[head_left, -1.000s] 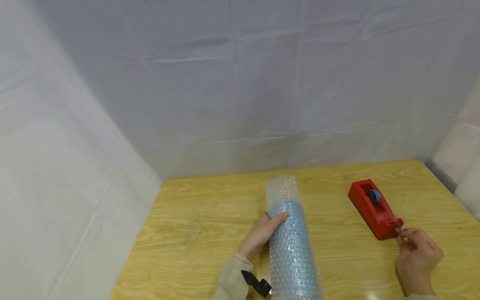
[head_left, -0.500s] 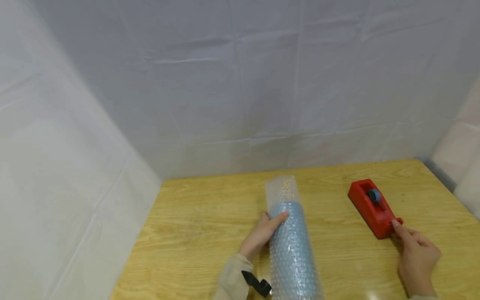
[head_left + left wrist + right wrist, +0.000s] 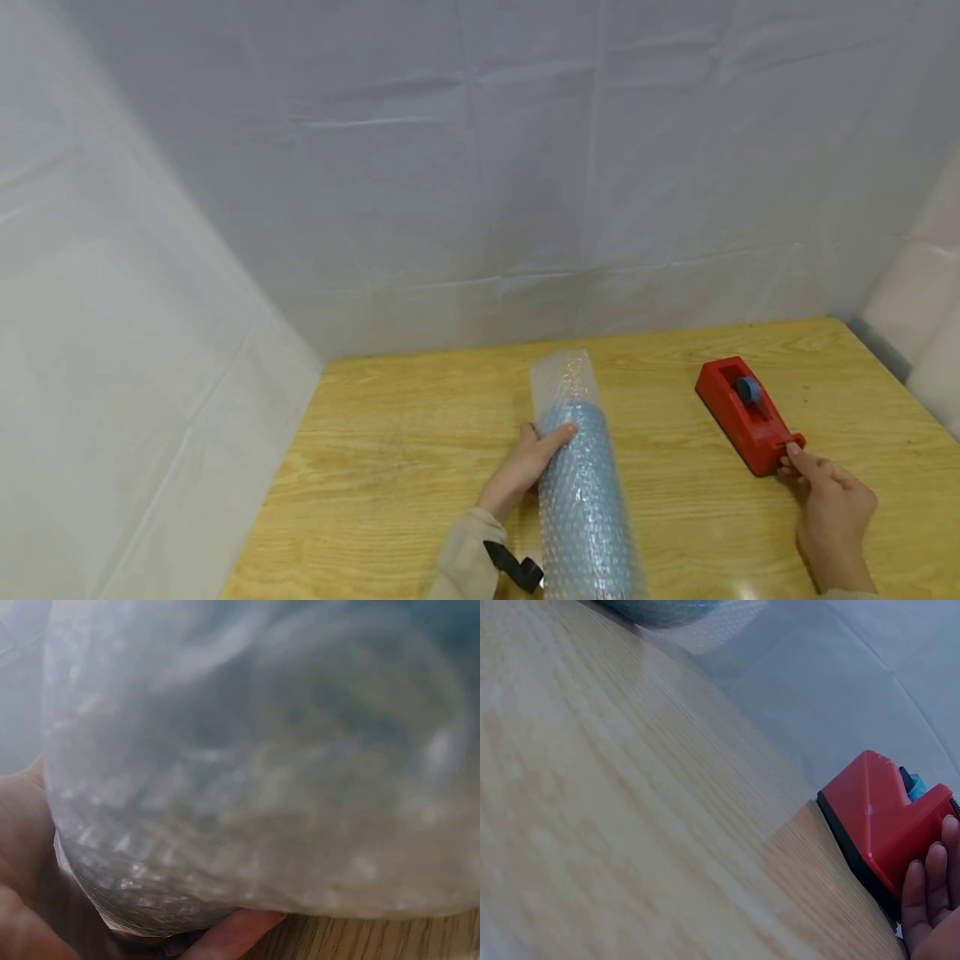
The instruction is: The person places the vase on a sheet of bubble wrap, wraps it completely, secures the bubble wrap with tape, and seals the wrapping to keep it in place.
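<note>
A light blue cylinder wrapped in clear bubble wrap (image 3: 588, 508) lies lengthwise at the middle of the table, its loose wrap end pointing away from me. My left hand (image 3: 525, 467) grips it from the left, thumb across the top; in the left wrist view the fingers reach beneath the wrap (image 3: 247, 787). To the right stands a red tape dispenser (image 3: 750, 421) with a small blue-cored roll of tape (image 3: 747, 389). At its cutter end, my right hand (image 3: 836, 508) pinches the tape end between thumb and fingers; the strip itself is hardly visible. Other right fingers lie against the dispenser's front (image 3: 907, 832).
Both items rest on a yellow wood-grain table (image 3: 397, 450). Pale sheeting (image 3: 450, 208) rises behind its far edge and along both sides. A black strap with a small device (image 3: 513, 568) sits on the left wrist, over a beige sleeve (image 3: 468, 550).
My right thumb has come up over the dispenser's cutter end, and the right hand has shifted slightly left. The left hand, wrapped cylinder and dispenser stay practically where they were.
</note>
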Motion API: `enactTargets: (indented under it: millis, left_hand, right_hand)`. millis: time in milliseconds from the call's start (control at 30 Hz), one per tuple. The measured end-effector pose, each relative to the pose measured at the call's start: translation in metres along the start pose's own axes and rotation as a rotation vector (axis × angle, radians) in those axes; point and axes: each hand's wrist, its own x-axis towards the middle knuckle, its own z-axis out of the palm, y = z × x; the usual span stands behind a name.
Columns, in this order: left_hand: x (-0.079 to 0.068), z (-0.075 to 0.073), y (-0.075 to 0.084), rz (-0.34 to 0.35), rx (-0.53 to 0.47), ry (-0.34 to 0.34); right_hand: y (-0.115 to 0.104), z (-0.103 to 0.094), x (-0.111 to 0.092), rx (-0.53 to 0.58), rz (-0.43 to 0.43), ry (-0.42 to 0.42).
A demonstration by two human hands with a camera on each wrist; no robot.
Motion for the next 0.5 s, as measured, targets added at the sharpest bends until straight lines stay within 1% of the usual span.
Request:
enactTargets:
  millis: [133, 300, 400, 500]
  left_hand:
    - [0.0004, 0.0000, -0.0003, 0.001, -0.001, -0.001]
    - [0.0024, -0.0002, -0.0010, -0.003, 0.000, 0.004]
    - [0.0032, -0.0006, -0.0010, -0.008, 0.000, 0.002]
    - [0.0028, -0.0010, -0.0006, -0.012, 0.002, 0.001]
  right_hand:
    - [-0.0012, -0.0002, -0.0012, 0.023, -0.006, -0.029]
    - [-0.0015, -0.0004, -0.0028, 0.019, -0.024, -0.084]
    - [-0.0012, -0.0001, -0.0032, 0.025, -0.053, -0.138]
    - [-0.0005, 0.0013, -0.0029, 0.035, -0.089, -0.174]
